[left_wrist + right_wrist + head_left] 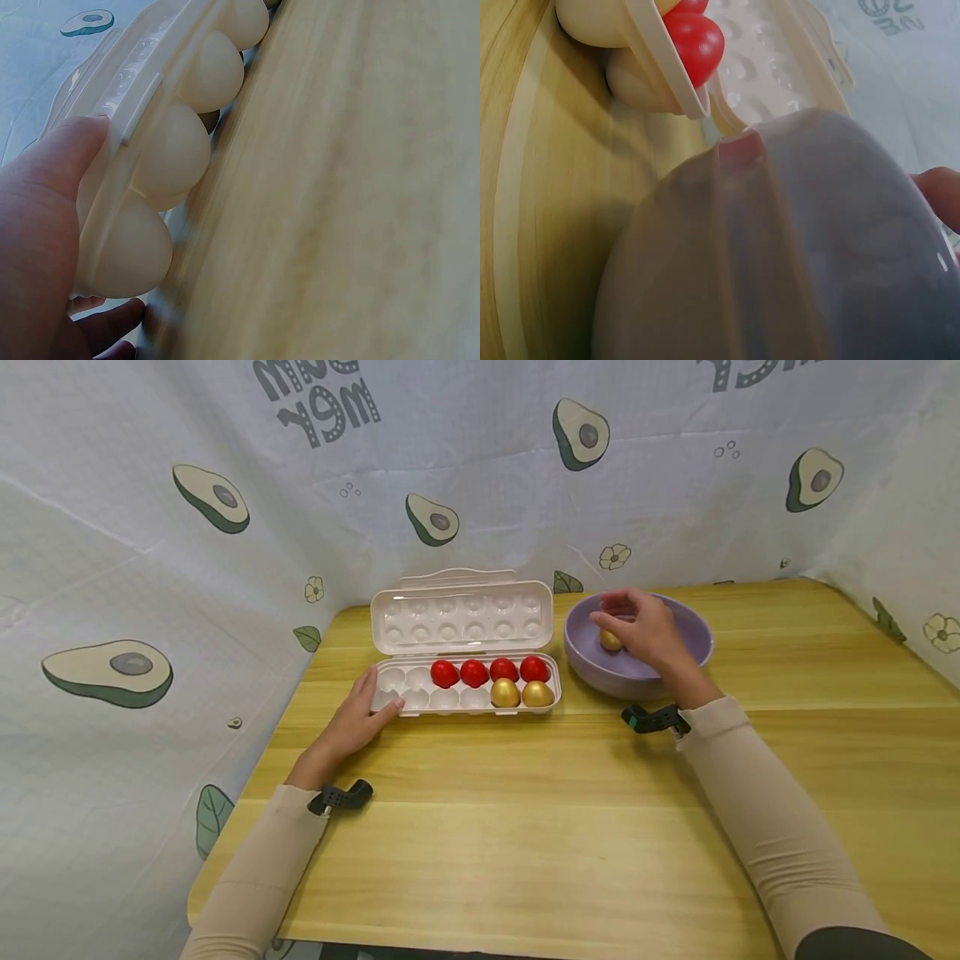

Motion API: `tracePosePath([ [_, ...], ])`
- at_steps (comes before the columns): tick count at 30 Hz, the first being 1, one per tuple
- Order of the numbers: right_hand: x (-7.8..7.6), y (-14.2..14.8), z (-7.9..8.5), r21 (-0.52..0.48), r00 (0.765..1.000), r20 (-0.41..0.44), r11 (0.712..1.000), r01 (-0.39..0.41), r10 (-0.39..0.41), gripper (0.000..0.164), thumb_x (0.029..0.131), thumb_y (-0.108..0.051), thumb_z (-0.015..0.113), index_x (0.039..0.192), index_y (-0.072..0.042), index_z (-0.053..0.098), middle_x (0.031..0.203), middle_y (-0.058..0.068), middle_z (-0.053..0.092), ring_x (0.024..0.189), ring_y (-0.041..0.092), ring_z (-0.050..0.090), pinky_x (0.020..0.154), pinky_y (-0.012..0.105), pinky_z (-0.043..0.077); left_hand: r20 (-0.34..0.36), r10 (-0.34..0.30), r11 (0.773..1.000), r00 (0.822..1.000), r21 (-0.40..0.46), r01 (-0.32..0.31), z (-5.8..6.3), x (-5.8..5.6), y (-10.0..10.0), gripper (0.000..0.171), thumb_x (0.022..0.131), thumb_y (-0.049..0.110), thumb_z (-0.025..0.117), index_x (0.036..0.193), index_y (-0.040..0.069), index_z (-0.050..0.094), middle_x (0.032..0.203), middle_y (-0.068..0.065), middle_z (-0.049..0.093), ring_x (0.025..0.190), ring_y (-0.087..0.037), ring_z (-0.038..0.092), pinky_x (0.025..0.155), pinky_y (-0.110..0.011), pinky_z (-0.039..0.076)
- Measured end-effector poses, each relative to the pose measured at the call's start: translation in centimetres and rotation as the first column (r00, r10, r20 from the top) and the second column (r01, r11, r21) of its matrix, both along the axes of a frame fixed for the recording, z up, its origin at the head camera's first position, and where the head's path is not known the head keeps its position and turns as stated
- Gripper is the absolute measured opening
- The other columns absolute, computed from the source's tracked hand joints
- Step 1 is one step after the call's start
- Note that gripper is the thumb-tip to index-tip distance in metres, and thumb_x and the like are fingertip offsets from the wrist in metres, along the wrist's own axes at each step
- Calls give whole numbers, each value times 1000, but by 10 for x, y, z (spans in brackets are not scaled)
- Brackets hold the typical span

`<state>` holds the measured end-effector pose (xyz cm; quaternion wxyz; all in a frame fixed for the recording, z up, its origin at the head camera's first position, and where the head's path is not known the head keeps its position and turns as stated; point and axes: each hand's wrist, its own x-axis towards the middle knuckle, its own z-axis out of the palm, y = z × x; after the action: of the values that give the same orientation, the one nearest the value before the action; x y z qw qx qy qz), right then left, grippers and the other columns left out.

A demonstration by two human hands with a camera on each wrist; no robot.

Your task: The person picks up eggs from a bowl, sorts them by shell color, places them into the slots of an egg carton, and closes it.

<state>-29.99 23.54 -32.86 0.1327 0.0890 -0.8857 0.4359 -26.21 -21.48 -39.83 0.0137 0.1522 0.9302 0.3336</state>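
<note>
A white plastic egg carton (465, 700) lies with its lid raised at the back. Several red eggs (474, 673) fill the right part of its back row, and two gold eggs (521, 693) sit at the right of the front row. My left hand (352, 718) grips the carton's left end, thumb on the rim (75, 146), other fingers around the end. My right hand (641, 627) is over the purple bowl (622, 683), fingers loosely bent. A gold egg (611, 640) shows just below the thumb; I see no grip on it. The right wrist view mostly shows the bowl's outer wall (682, 262).
The wooden table (480, 835) carries the carton and the bowl, which stand close side by side near its back edge. A white cloth (495, 485) printed with avocados hangs behind the table and along its sides. Each wrist wears a black camera mount.
</note>
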Motion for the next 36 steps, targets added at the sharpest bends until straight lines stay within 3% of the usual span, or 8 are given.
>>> tracePosePath([
  [12, 1, 6, -3, 59, 994, 107, 998, 3, -9, 66, 81, -46, 62, 126, -2, 45, 123, 17, 50, 112, 30, 47, 94, 46, 38, 10, 6, 1000, 1000, 7, -6, 2, 2, 1, 90, 86, 60, 43, 145, 10, -2, 151, -4, -2, 136, -24, 4, 108, -46, 10],
  [36, 0, 7, -3, 158, 978, 209, 987, -20, -13, 78, 80, -49, 61, 132, 3, 38, 124, 21, 47, 112, 31, 43, 96, 47, 34, 12, 4, 1000, 1000, 7, -4, 0, 1, 0, 88, 86, 60, 43, 146, 14, -2, 151, -3, -2, 136, -24, 4, 108, -47, 10],
])
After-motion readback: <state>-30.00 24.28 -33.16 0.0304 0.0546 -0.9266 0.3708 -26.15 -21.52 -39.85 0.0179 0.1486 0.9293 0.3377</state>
